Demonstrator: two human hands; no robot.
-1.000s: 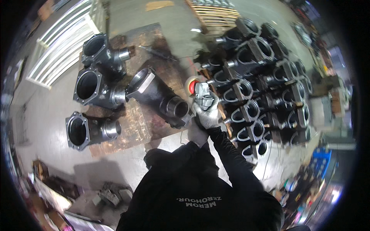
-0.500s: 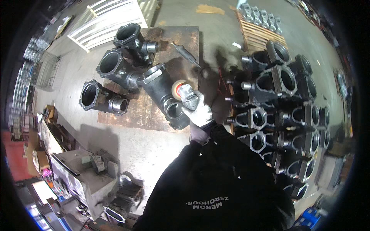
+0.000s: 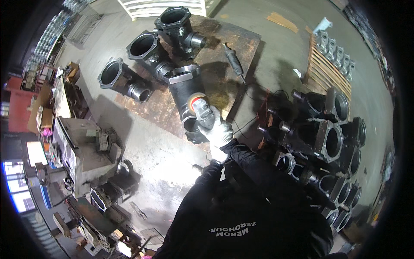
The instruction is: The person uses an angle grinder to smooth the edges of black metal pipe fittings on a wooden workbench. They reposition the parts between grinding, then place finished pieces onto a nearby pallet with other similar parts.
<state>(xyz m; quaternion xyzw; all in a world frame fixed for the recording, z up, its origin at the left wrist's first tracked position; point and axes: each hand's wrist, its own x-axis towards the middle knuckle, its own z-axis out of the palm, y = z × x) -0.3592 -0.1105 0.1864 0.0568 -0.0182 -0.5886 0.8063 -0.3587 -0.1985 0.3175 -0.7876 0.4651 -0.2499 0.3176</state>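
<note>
My right hand (image 3: 221, 133), in a white glove, is closed round the body of an angle grinder (image 3: 204, 113). My left hand (image 3: 218, 154), gloved too, is closed at the tool's rear end, its fingers partly hidden. The grinder's round disc (image 3: 196, 101), reddish in the middle, lies against or just above a black cast pipe fitting (image 3: 186, 91), near its bare-metal side neck; actual contact cannot be made out. This fitting lies on a worn wooden board (image 3: 159, 116). Three similar fittings stand farther left, among them a flanged one (image 3: 174, 34) at the far end.
A slim dark handheld tool (image 3: 234, 62) lies on the board's right part. Many black fittings (image 3: 332, 142) are stacked on the right, and cables (image 3: 246, 133) run over the floor. Behind them a wooden pallet (image 3: 327, 69) holds grey castings. A workbench bin (image 3: 88, 159) stands left.
The view has shifted, so the board and fittings appear higher and farther right or left. The grinder's disc has moved from the fitting's right side onto its body near the neck.
</note>
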